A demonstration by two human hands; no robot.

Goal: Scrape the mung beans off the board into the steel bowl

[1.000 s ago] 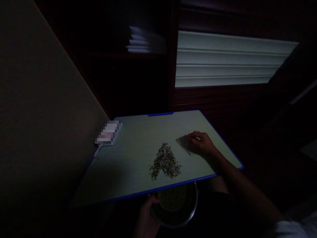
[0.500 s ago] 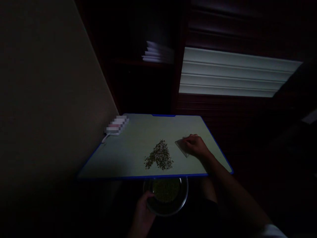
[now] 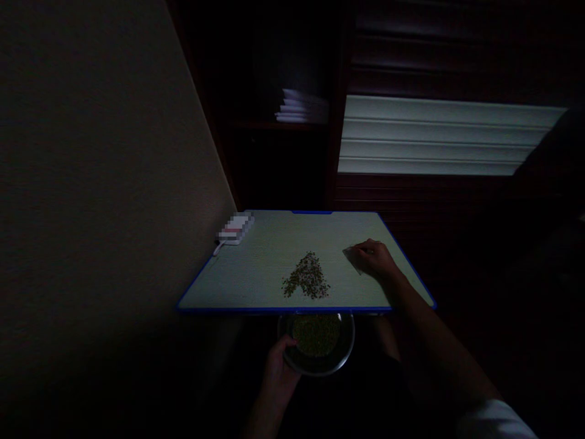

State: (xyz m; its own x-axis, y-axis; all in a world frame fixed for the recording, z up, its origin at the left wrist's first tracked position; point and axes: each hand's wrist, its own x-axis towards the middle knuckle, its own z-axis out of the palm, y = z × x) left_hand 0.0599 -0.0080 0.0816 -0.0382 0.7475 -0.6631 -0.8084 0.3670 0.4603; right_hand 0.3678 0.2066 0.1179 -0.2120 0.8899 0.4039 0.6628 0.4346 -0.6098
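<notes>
In the head view, many greenish grains already lie in the metal bowl, its rim clamped by the left hand below the board's near edge, while a loose wedge of seeds is left on the blue-edged board. The right hand pinches a thin translucent sheet right of the seeds; compared with the earlier frame, that sheet sits slightly farther from them, and the wedge keeps its notched shape.

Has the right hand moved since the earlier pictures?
Yes: the right hand, holding the clear sheet, is slightly farther right of the grain pile on the board.
</notes>
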